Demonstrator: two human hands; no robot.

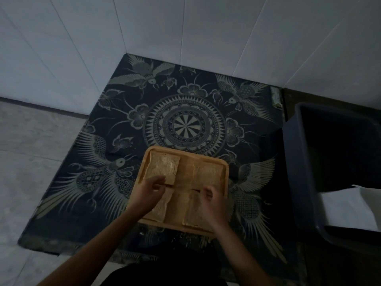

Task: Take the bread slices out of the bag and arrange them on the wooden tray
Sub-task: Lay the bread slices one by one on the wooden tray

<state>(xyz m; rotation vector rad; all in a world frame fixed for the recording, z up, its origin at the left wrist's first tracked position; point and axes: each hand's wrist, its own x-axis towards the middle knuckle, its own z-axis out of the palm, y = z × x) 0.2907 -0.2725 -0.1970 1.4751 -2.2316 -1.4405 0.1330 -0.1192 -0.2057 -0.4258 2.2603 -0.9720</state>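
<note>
A wooden tray [224, 165] lies on a dark patterned cloth, near its front edge. Several bread slices lie flat in it: one at the far left [162, 169], one at the far right [208, 173], one at the near left [161, 207] and one at the near right [194, 213]. My left hand [151, 187] rests over the seam between the two left slices, fingertips touching the far left slice's near edge. My right hand [210, 198] hovers over the near right slice with fingers curled at its far edge. No bag is in view.
The patterned cloth [185, 124] covers a low table set in a corner of white tiled walls. A dark plastic bin [305, 162] stands at the right with white paper [346, 209] inside. Grey tiled floor lies to the left.
</note>
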